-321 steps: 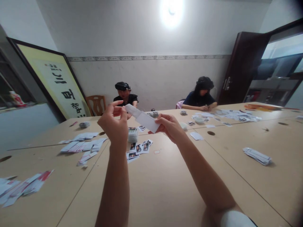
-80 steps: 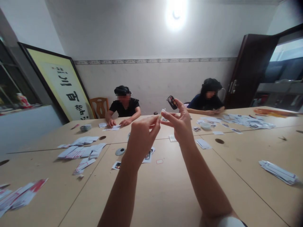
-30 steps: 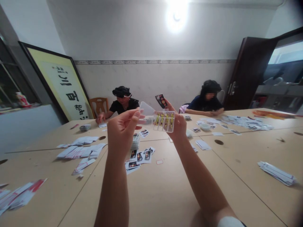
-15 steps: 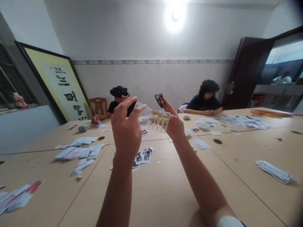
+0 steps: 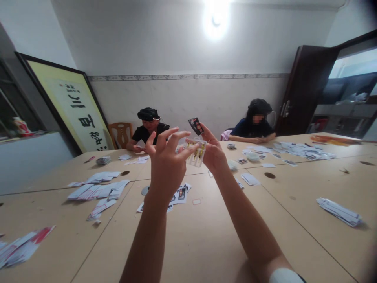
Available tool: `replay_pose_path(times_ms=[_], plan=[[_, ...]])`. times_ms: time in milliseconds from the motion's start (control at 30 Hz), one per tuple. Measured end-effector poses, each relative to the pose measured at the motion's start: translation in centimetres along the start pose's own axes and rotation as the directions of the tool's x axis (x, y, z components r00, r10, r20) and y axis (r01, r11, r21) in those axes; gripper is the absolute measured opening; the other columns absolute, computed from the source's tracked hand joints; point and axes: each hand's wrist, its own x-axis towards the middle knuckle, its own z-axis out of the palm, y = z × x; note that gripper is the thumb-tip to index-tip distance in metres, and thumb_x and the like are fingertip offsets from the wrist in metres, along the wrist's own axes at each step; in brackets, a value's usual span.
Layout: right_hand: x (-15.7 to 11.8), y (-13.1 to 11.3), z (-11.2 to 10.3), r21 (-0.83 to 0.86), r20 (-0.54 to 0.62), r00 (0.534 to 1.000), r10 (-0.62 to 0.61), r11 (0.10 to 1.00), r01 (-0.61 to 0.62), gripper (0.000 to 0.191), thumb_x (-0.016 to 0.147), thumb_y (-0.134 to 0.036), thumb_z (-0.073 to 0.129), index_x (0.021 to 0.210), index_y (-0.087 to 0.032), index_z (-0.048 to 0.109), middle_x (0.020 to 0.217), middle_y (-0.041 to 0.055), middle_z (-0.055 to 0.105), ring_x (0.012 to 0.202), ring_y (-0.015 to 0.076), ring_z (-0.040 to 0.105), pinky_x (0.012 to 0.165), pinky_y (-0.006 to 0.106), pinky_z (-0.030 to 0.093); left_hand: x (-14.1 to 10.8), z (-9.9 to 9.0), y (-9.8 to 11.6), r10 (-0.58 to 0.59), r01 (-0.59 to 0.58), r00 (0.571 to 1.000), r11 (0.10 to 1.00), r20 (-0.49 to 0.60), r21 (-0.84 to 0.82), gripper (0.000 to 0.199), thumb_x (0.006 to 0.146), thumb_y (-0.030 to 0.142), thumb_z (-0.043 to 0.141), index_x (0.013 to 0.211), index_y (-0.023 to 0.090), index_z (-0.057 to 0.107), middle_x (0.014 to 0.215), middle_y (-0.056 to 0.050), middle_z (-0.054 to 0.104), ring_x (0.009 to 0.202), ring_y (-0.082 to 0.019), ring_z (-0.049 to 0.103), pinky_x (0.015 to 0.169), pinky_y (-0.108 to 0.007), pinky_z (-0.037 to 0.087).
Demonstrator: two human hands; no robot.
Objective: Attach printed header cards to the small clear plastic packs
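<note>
- Box (image 5: 195, 157), clear plastic with narrow slots — held up above table (image 5: 206, 243), between both hands, slotted side tilted towards camera.
- Yellow-and-black pieces (image 5: 201, 152) lined up inside, partly covered by left hand; kind too small to tell.
- Right hand (image 5: 216, 156): gripping box at its right end, plus small dark card (image 5: 194, 125) between fingers, just above box.
- Left hand (image 5: 168, 153): fingers spread, nothing visibly gripped; one digit across front of box — contact or not, cannot tell.
- Below, on table: printed cards (image 5: 182, 194), loosely overlapping, partly behind left forearm.
- Further left: white paper packets (image 5: 98, 191) in loose pile; red-marked strips (image 5: 28, 247) near left edge.
- Far right: bundle of white strips (image 5: 338, 212), well apart from hands.
- Across table, both seated, dark headgear: person at view left (image 5: 150, 127), person at view right (image 5: 253, 124).
- Behind: framed calligraphy (image 5: 66, 104), leaning; dark door (image 5: 306, 86).
</note>
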Motion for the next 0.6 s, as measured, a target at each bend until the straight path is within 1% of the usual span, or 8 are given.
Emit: replay_pose_path(times_ms=[100,200,400,500,600], plan=[[-0.05,-0.05,-0.02,-0.001,0.006,1.0,0.0,1.0,0.0,0.059,0.069,-0.033,0.081,0.126,-0.036,0.065,0.164,-0.0014,0.041,0.112,0.0268,0.073,0.106,0.05,0.052,-0.06,0.19,0.01,-0.012,0.012,1.0,1.0,0.005,-0.007,0.037,0.097,0.007,0.047,0.097,0.031,0.076,0.121,-0.001,0.073,0.127,-0.028,0.06,0.115,-0.067,0.034],[-0.05,-0.09,-0.04,-0.016,-0.007,1.0,0.009,1.0,-0.009,0.062,0.067,-0.034,0.083,0.127,-0.035,0.065,0.165,0.0003,0.04,0.111,0.027,0.073,0.105,0.05,0.053,-0.11,0.34,0.01,-0.027,0.027,1.0,0.999,0.004,-0.033,0.037,0.095,0.004,0.053,0.098,0.031,0.077,0.12,-0.002,0.074,0.127,-0.029,0.059,0.114,-0.066,0.032],[-0.03,-0.02,-0.13,-0.054,-0.01,1.0,0.001,0.999,-0.002,0.064,0.067,-0.035,0.083,0.129,-0.035,0.065,0.164,-0.0003,0.041,0.114,0.0264,0.071,0.104,0.047,0.054,-0.15,0.32,0.02,-0.049,0.05,0.999,0.996,0.019,-0.077,0.037,0.094,0.003,0.056,0.097,0.032,0.078,0.119,-0.002,0.073,0.128,-0.029,0.057,0.116,-0.06,0.029],[-0.03,0.13,-0.33,-0.07,0.007,1.0,-0.011,0.997,0.011,0.065,0.068,-0.034,0.083,0.13,-0.037,0.064,0.163,-0.0013,0.042,0.114,0.0258,0.07,0.104,0.048,0.054,-0.14,0.26,-0.02,-0.05,0.052,0.998,0.995,0.03,-0.08,0.036,0.093,0.003,0.057,0.098,0.032,0.078,0.119,-0.003,0.073,0.128,-0.029,0.057,0.115,-0.059,0.03],[0.02,0.32,-0.52,-0.088,0.02,1.0,-0.015,0.996,0.017,0.067,0.07,-0.031,0.082,0.133,-0.038,0.062,0.161,-0.0018,0.045,0.116,0.0252,0.069,0.103,0.047,0.055,-0.01,0.33,-0.08,-0.031,0.033,0.999,0.997,0.03,-0.068,0.034,0.094,0.004,0.056,0.098,0.03,0.078,0.118,-0.004,0.074,0.126,-0.029,0.059,0.112,-0.056,0.037]])
